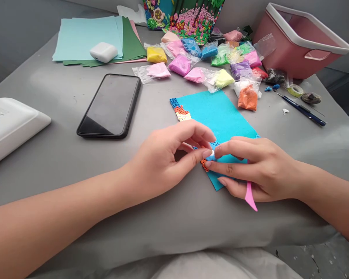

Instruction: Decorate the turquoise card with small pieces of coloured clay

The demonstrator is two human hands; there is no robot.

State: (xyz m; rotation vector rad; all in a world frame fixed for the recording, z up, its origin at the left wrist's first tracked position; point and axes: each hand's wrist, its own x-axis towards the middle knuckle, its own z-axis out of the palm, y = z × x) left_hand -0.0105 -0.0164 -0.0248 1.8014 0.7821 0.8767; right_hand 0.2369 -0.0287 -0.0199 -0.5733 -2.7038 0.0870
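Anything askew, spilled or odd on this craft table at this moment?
Little stands out. The clay packets lie in a loose heap, and small stray bits, blue and white, lie loose by the scissors. Both hands, left hand and right hand, pinch a small clay piece over the teal sheet.

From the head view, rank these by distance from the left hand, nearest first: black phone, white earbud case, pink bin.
From the left hand:
1. Black phone, just up-left on the table.
2. White earbud case, farther back-left on the paper sheets.
3. Pink bin, far right corner.
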